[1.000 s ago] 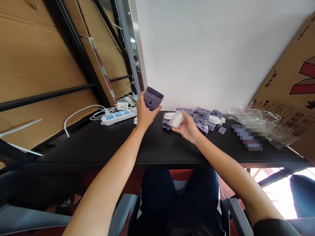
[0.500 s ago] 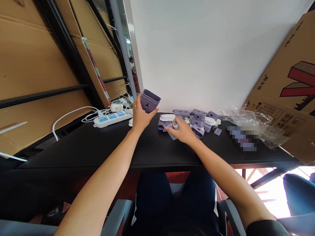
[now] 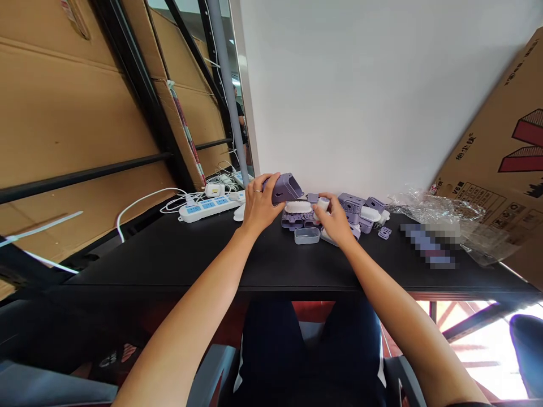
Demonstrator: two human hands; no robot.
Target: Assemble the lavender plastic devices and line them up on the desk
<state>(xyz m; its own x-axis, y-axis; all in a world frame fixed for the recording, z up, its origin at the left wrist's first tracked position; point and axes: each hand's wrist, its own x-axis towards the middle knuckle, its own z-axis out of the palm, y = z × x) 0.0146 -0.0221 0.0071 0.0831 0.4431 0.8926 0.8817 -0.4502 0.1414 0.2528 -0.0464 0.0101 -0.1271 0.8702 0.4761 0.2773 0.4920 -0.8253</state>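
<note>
My left hand (image 3: 263, 200) is closed around a purple plastic housing (image 3: 285, 189), tilted so that its hollow end faces right. To the right, my right hand (image 3: 335, 217) pinches a small white plastic part (image 3: 323, 203) between thumb and fingers. A small clear plastic box (image 3: 307, 236) lies on the table just below and between the hands. Behind it sits a purple part with a white oval piece (image 3: 298, 207) on top. More purple housings (image 3: 352, 204) crowd behind and beside my right hand, which partly hides them.
A white power strip (image 3: 212, 207) with tangled cables lies left on the black table (image 3: 178, 260). A small purple plate (image 3: 384, 233), a blurred-out item (image 3: 428, 244) and crumpled clear film (image 3: 441, 212) lie to the right. A cardboard box (image 3: 492, 186) leans at far right; a white panel (image 3: 348, 102) stands behind.
My left hand has lowered the purple housing and tipped it rightward. The clear box, before under my right hand, now rests apart on the table, and my right hand is raised with a white part.
</note>
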